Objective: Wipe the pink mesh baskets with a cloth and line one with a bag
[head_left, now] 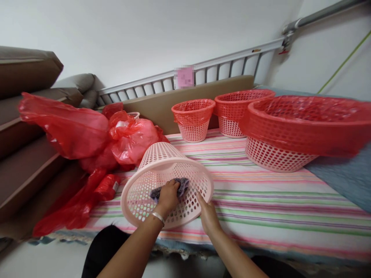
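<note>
A pink perforated plastic basket [167,164] lies tipped on its side, its wide mouth facing me. My left hand [169,196], with a bracelet at the wrist, reaches inside it and grips a dark purple-grey cloth [183,186] against the inner wall. The basket's rim is held at its right side by my right hand [209,214], thumb over the edge and the other fingers hidden behind. To the left of the basket sits a roll of red plastic bags [108,187], with a loose length of red film [68,210] trailing from it.
Three baskets lined with red bags stand at the back and right: a small one [193,131], a middle one [232,125] and a large one [278,154]. Bulging red bags [133,139] lie at left beside stacked cushions [23,154]. A striped sheet [261,197] covers the surface; a radiator [220,71] runs behind.
</note>
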The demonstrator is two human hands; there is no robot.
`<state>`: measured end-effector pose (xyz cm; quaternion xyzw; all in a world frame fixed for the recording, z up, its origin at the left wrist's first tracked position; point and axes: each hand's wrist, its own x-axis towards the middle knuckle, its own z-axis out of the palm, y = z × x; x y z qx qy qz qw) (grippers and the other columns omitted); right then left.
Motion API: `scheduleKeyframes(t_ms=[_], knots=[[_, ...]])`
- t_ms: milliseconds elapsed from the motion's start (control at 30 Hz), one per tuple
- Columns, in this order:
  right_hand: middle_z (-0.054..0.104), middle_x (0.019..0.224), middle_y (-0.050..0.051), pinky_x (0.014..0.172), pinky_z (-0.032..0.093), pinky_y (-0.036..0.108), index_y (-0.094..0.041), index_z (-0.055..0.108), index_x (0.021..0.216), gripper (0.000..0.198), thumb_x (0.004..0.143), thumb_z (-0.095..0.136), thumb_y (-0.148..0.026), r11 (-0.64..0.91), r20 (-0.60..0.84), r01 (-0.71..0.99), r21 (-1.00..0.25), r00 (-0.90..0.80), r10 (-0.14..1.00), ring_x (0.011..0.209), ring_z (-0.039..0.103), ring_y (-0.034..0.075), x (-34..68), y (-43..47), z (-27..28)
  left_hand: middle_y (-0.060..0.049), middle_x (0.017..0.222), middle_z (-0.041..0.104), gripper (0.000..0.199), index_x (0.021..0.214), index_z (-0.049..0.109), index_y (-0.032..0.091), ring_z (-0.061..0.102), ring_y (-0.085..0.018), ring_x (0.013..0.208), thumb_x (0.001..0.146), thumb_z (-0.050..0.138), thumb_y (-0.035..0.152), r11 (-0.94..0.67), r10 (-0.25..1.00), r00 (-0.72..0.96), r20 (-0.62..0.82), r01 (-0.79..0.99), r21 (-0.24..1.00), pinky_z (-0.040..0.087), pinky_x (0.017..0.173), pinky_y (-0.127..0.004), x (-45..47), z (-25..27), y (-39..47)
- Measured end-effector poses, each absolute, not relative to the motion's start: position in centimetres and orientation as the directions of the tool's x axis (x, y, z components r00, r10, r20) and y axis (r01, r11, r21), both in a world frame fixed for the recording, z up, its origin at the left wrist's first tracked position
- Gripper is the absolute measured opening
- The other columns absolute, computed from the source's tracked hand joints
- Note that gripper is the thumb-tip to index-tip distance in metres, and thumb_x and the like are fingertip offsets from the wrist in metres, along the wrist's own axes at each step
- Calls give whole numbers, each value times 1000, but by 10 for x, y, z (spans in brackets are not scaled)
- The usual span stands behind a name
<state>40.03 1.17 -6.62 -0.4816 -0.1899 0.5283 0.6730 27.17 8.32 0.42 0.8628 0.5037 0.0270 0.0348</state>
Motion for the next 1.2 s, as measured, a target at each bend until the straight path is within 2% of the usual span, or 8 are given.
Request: scheduleKeyframes(t_ms=[200,333,467,567,733,833,1000,1200], knots=[[72,83,6,67,51,32,-15,67,98,49,68,68,-53,-15,-253,-533,-846,376,891,78,66,25,399,10,-61,-6,104,62,38,102,61,21,55,-23,95,70,47,5,-551,833,552,27,825,129,43,82,-32,268,4,60],[72,87,6,69,50,31,-15,66,101,51,67,69,-53,-10,-257,-520,-854,404,878,82,65,24,400,10,-58,-7,100,62,23,97,62,21,55,-24,93,78,50,18,-597,798,601,43,781,183,43,82,-33,266,4,42],[71,91,5,74,49,29,-15,68,99,49,65,71,-50,-2,-254,-504,-864,432,865,88,64,23,400,10,-57,-7,96,62,19,94,63,21,55,-24,91,83,50,30,-610,786,617,45,762,220,42,83,-34,266,6,28],[71,92,5,72,49,30,-15,67,101,49,66,71,-49,4,-249,-510,-860,427,869,87,64,23,399,12,-64,-6,96,61,20,95,62,23,54,-23,92,86,45,25,-632,767,640,43,742,224,42,82,-34,264,7,20],[71,91,5,71,49,30,-15,67,103,47,67,70,-45,40,-188,-486,-873,410,893,83,64,22,399,13,-70,-4,98,61,31,100,61,24,52,-22,94,80,43,8,-661,737,676,11,717,223,42,83,-33,259,6,13],[71,89,7,68,50,32,-14,65,105,51,66,72,-45,31,-196,-510,-859,384,902,80,65,24,411,16,-60,-4,98,61,31,100,61,25,52,-22,94,80,44,8,-658,738,675,-2,720,220,41,82,-33,258,6,10],[72,86,6,67,52,33,-15,63,104,52,63,75,-46,95,-141,-448,-889,464,874,77,66,24,437,26,-41,-5,97,61,28,98,61,24,52,-23,93,83,42,10,-687,712,702,-14,700,192,41,81,-35,259,7,10],[71,84,10,61,53,32,-10,63,105,59,63,75,-49,46,-190,-477,-878,436,880,72,66,24,437,31,-39,-5,95,61,22,97,62,24,51,-23,92,85,46,16,-717,679,733,-35,673,178,40,81,-35,256,5,2]])
